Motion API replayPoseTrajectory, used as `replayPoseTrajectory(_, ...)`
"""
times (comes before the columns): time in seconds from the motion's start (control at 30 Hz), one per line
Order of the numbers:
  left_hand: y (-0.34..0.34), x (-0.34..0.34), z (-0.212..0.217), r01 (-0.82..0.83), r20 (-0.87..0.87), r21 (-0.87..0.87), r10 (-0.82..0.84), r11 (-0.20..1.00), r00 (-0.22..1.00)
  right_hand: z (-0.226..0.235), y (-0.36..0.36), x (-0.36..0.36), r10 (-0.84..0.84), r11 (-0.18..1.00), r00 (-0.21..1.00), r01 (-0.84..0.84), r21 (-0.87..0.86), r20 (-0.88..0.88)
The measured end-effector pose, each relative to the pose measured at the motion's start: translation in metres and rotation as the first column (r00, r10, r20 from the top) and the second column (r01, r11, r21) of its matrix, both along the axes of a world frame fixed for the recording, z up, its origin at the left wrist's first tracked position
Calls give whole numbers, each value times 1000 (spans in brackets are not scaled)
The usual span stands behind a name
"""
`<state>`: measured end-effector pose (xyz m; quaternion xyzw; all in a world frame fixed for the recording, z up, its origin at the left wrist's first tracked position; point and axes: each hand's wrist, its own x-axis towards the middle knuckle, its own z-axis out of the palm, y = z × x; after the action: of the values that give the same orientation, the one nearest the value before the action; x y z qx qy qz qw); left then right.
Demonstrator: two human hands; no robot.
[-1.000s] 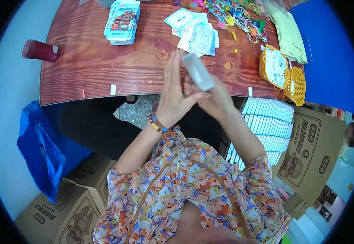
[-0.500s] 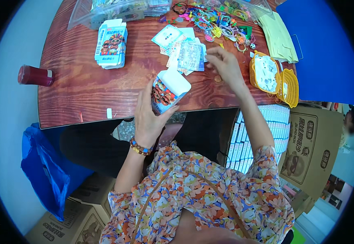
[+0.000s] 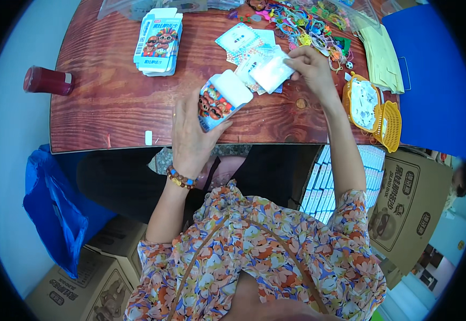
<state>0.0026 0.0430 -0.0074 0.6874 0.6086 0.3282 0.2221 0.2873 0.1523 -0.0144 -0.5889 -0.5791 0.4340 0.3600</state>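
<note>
My left hand (image 3: pixel 190 134) holds a small blue-and-white cartoon-printed carton (image 3: pixel 222 100) above the near edge of the wooden table (image 3: pixel 110 107), its white flap open toward the right. My right hand (image 3: pixel 310 67) pinches a clear plastic packet (image 3: pixel 272 72) just right of the carton's open end. The packet comes off a loose pile of similar packets and cards (image 3: pixel 243 43) behind it.
A stack of flat cartons (image 3: pixel 158 40) lies at the table's back left, a dark red jar (image 3: pixel 48 81) at its left end. Colourful small toys (image 3: pixel 302 24), green sheets (image 3: pixel 380 51) and a yellow basket (image 3: pixel 374 109) sit right. Cardboard boxes (image 3: pixel 409 208) and a blue bag (image 3: pixel 56 214) surround my seat.
My hands were together around the carton; the right hand then reached to the pile and now brings a clear packet back toward the carton, which the left hand has tilted open.
</note>
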Motion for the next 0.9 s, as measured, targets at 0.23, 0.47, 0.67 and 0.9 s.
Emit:
replayPoseTrajectory(0.23,9,13,-8,44,-87,71,-38,997,996,61,-54,-28,-194,966,946,231,120,-258)
replayPoseTrajectory(0.47,11,25,-6,91,35,60,-93,994,995,39,-75,-45,-20,917,994,62,393,-109)
replayPoseTrajectory(0.67,12,28,-7,123,-10,122,-122,985,992,42,-77,-45,19,919,975,-105,380,223)
replayPoseTrajectory(0.9,13,24,-9,93,-10,116,-92,989,996,37,-47,-28,-71,796,945,-139,589,318)
